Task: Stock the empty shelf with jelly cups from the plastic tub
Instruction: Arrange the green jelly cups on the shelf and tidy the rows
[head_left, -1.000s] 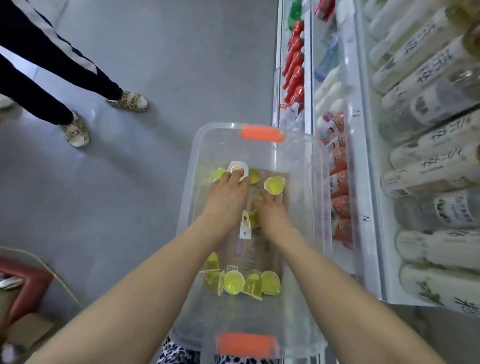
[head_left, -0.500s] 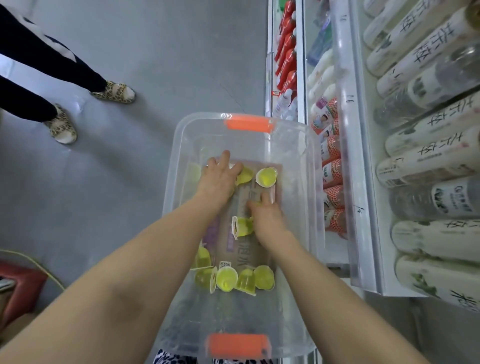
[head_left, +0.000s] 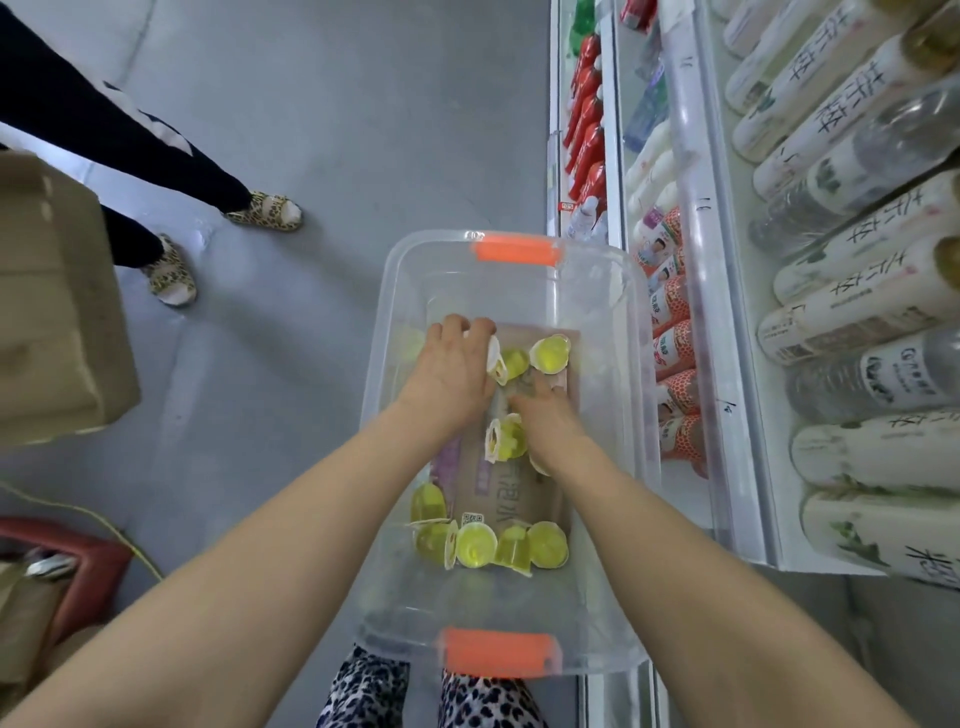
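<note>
A clear plastic tub (head_left: 387, 332) with orange handles stands on the floor below me. Yellow jelly cups lie on a piece of cardboard (head_left: 511, 499) in its bottom: a row of several cups (head_left: 475, 545) at the near end and two cups (head_left: 550, 353) at the far end. My left hand (head_left: 449, 369) reaches to the far end, its fingers curled over jelly cups, with a white lid showing at its thumb. My right hand (head_left: 548, 423) lies beside it, holding a jelly cup (head_left: 506, 439) on its side against the thumb.
White shelves (head_left: 727, 395) run along the right, holding pale bottles (head_left: 857, 322), orange-patterned packs (head_left: 675, 353) and red bottles (head_left: 587, 119). A person's legs in leopard sandals (head_left: 265, 210) stand at upper left. A cardboard box (head_left: 52, 312) sits at left, a red object (head_left: 83, 566) below it.
My left hand's fingers have curled over the far cups, and a white lid now shows at its thumb. The view has shifted, and a cardboard box has come into view at left.
</note>
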